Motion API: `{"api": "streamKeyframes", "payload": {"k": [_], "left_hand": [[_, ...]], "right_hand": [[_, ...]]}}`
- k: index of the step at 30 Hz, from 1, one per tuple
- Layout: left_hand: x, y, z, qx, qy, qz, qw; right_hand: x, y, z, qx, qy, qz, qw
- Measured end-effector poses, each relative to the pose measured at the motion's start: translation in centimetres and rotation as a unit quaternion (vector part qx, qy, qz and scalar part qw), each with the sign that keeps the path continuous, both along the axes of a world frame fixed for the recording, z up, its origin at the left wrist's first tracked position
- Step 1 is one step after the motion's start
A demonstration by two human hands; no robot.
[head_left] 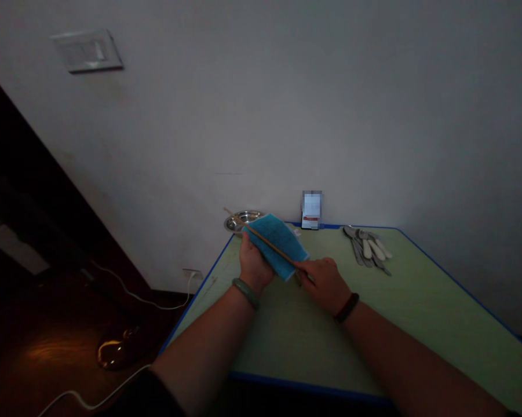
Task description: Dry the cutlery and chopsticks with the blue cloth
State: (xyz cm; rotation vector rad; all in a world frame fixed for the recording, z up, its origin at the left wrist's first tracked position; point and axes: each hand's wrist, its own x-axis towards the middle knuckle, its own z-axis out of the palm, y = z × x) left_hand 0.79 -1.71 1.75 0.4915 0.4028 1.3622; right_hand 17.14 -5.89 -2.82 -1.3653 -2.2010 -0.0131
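A blue scouring cloth (282, 237) is held up in the air over the far left part of the table, folded or doubled over, with a thin wooden chopstick (269, 246) lying diagonally across its top face. The person's left hand (254, 266) is under the cloth and bears it from below; its fingers are hidden behind the fabric, so whether they are clenched or merely supporting cannot be told. The right hand (324, 284) comes in from the other side, its thumb and forefinger fingertips (300, 266) pinched closed on the near end of the chopstick, the other fingers curled loosely beneath. The far end of the chopstick pokes past the cloth, out over a shallow stainless steel bowl (243, 220) at the table's far corner. A jade bangle (245, 292) circles the left wrist and a dark band (346, 307) the right. The pale green table (373, 324) has a blue edge, and on it, to the right of the hands, lies a bunch of metal spoons (367, 249) with white handles. An upright card or phone (311, 209), partly blurred, stands at the table's far edge against the wall. A white cable (143, 301) runs across the dark floor to a wall socket (192, 274).
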Motion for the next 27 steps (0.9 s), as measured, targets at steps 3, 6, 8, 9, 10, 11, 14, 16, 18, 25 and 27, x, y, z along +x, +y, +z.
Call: {"api": "streamKeyframes", "payload": {"k": [3,6,8,9,10,11,14,16,18,25,27], "left_hand": [[0.1,-0.1,0.0,-0.009,0.008,-0.001,1.0],[0.2,0.0,0.0,-0.016,0.013,0.004,1.0],[0.1,0.1,-0.1,-0.02,0.014,0.004,1.0],[0.1,0.2,-0.1,-0.02,0.015,0.003,1.0],[0.1,0.2,-0.2,-0.018,0.015,0.003,1.0],[0.1,0.2,-0.2,-0.015,0.015,0.004,1.0],[0.0,0.2,-0.1,-0.001,0.013,-0.002,1.0],[-0.1,0.1,0.0,0.004,0.008,-0.006,1.0],[-0.2,0.0,0.0,0.004,0.003,-0.003,1.0],[-0.7,0.8,-0.2,0.014,-0.018,0.021,1.0],[-0.9,0.9,-0.1,0.007,-0.021,0.034,0.999]], "right_hand": [[0.0,0.0,0.0,-0.002,0.008,0.0,1.0],[-0.1,0.0,0.0,-0.001,0.014,0.003,1.0],[-0.1,0.0,-0.1,-0.001,0.014,0.004,1.0],[-0.1,0.0,-0.1,-0.002,0.013,0.005,1.0],[0.0,0.1,-0.1,-0.001,0.014,0.006,1.0],[0.0,0.1,-0.2,0.0,0.014,0.008,1.0],[0.1,0.1,-0.2,0.002,0.012,0.013,1.0],[0.2,0.0,0.0,0.001,0.009,0.013,1.0],[0.2,0.0,0.2,0.003,0.009,0.011,1.0],[0.6,0.1,0.2,0.038,0.016,0.018,0.999],[0.8,0.1,0.0,0.046,0.024,0.019,0.998]]}}
